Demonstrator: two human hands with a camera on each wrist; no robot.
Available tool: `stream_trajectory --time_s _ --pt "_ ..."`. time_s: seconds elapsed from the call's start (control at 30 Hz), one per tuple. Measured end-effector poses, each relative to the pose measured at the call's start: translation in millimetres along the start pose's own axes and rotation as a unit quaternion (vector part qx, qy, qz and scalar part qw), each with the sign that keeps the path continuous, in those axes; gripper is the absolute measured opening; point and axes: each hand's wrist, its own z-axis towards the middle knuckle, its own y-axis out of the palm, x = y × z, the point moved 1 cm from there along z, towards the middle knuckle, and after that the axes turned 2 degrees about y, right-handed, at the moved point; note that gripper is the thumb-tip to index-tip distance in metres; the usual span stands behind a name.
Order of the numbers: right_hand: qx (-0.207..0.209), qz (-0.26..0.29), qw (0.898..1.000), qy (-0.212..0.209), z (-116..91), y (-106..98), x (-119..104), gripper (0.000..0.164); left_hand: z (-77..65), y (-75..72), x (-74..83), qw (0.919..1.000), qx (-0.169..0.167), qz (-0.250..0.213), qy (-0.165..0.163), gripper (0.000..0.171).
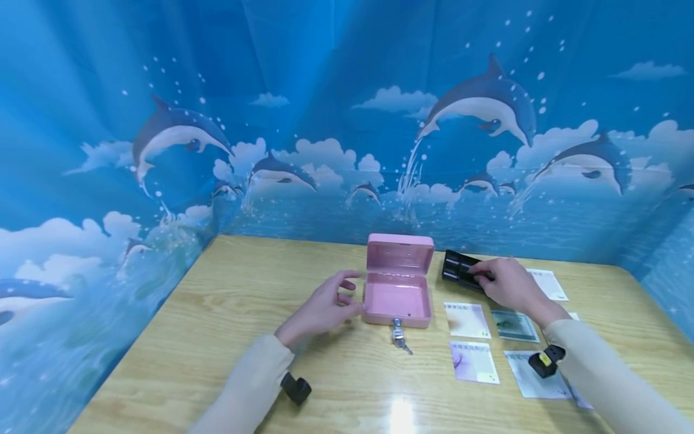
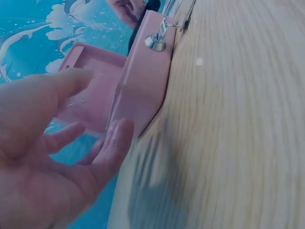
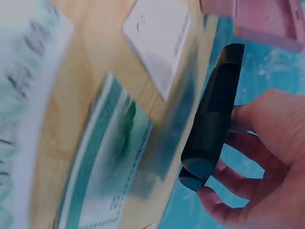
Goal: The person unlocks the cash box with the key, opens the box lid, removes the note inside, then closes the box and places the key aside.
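Observation:
A pink cash box (image 1: 398, 296) stands on the table with its lid (image 1: 400, 253) raised and its inside showing. From the lock on its front hangs a set of keys (image 1: 399, 339), one key inserted. My left hand (image 1: 328, 304) is beside the box's left wall, fingers spread and relaxed, fingertips right at the wall in the left wrist view. To the right of the box, my right hand (image 1: 509, 286) pinches a glossy black case-like object (image 3: 212, 114) between thumb and fingers. In the right wrist view this object looks long and folded, its exact kind unclear.
Several banknote-like papers lie right of the box, among them a purple one (image 1: 474, 362), a pale one (image 1: 467, 320) and a green stack (image 1: 515, 326). More lie beneath my right forearm. A blue dolphin-print curtain (image 1: 336, 120) hangs along the table's back edge.

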Motion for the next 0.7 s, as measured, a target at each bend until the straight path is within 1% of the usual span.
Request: stream_trajectory --time_s 0.17,0.3,0.47,0.7 --pt "0.019 0.012 1.000 -0.007 -15.5 -6.1 -16.5 0.023 7.9 5.5 -0.6 0.9997 -0.002 -0.007 -0.024 0.068" --pt "0.033 0.026 0.999 -0.021 -27.0 -9.9 -28.0 0.023 12.0 8.6 -1.0 0.9993 -0.014 -0.011 -0.034 0.073" --pt "0.042 0.038 0.998 -0.038 -37.5 -11.4 -43.4 0.023 14.6 11.6 -3.2 0.9988 -0.031 -0.023 -0.030 0.081" --pt "0.044 0.038 0.997 -0.048 -44.1 -10.0 -60.0 0.021 16.9 12.0 -3.9 0.9983 -0.041 -0.035 -0.023 0.084"
